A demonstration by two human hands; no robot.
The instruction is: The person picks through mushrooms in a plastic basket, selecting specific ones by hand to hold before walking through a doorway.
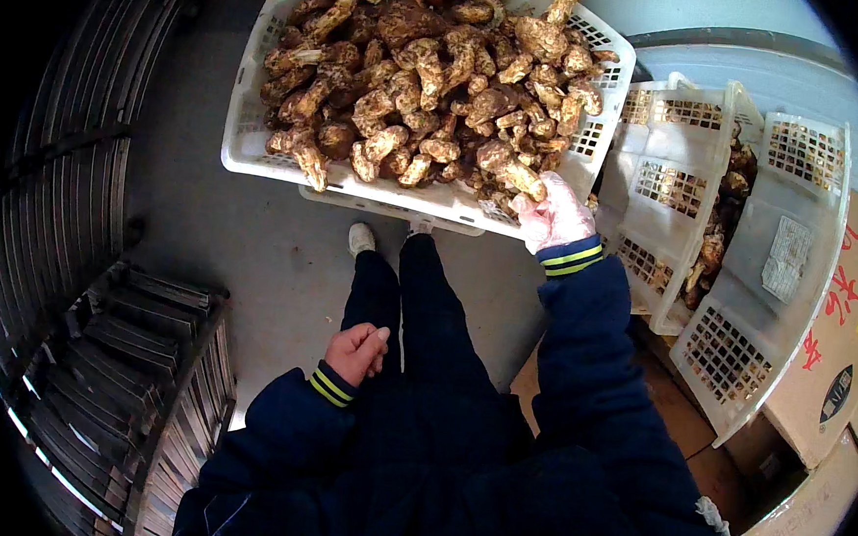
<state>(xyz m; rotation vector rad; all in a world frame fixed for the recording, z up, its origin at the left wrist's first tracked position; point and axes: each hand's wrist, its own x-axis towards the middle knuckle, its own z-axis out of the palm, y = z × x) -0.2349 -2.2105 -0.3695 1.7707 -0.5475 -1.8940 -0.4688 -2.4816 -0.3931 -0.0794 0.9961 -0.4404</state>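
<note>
A white plastic crate at the top of the view is heaped with brown, soil-flecked mushrooms with thick pale stems. At its near right corner is my right hand, in a thin clear glove. The fingers are closed around the stem end of a mushroom just inside the rim; part of the grip is hidden. My left hand, bare, hangs in front of my thigh, away from the crate. Its fingers are curled in with the thumb along them, and nothing shows in it.
Another white crate's rim shows beneath the full one. To the right, white crates stand by the wall, mushrooms visible between them, beside cardboard boxes. Dark slatted racks line the left side. Grey floor lies around my feet.
</note>
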